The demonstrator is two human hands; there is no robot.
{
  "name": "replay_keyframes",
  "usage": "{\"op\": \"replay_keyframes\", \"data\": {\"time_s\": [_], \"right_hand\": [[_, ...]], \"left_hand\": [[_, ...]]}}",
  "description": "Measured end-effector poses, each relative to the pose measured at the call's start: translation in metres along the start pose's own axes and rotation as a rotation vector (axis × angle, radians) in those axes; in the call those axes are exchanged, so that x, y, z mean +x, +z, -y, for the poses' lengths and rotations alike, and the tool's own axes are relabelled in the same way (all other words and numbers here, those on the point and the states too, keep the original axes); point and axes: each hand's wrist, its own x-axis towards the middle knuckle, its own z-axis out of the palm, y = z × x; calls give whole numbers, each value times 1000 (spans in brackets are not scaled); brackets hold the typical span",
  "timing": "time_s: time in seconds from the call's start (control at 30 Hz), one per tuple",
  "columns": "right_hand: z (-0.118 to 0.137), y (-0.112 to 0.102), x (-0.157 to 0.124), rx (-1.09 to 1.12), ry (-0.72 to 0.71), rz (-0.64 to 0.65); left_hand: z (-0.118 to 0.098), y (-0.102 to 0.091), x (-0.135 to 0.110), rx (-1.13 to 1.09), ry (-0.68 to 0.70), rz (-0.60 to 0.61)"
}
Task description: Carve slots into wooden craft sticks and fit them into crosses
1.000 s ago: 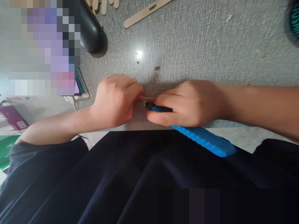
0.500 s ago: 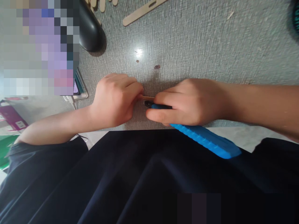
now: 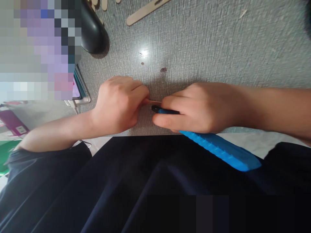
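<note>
Near the table's front edge, my left hand (image 3: 121,103) is closed around the end of a thin wooden craft stick (image 3: 154,102). Only a short edge-on stretch of the stick shows between my hands. My right hand (image 3: 191,108) grips what looks like a blue utility knife (image 3: 221,150), its ribbed handle slanting down to the lower right past the table edge. The knife's black front end pokes out between thumb and fingers, just below the stick. I cannot make out a blade. The right fingertips are at the stick's other end, and the fingers hide that part.
Farther back on the grey textured table (image 3: 206,48) lies a slotted craft stick (image 3: 145,13). A black rounded object (image 3: 95,32) stands left of it, with several stick ends behind. A phone (image 3: 77,84) with a cable lies at left. A small wood sliver (image 3: 243,13) is at upper right.
The knife's handle end has swung slightly right and downward. My right hand has shifted a little right. My left hand stays almost in place, still on the stick.
</note>
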Motion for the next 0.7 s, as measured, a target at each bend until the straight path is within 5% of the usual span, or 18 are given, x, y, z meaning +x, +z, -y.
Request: {"op": "replay_keyframes", "data": {"time_s": [0.4,0.7], "right_hand": [[-2,15,-7,55,0,-93],[-2,3,-7,2,-21,-70]], "left_hand": [[-2,-2,0,-17,-20,59],[-1,-4,0,-38,-25,84]]}}
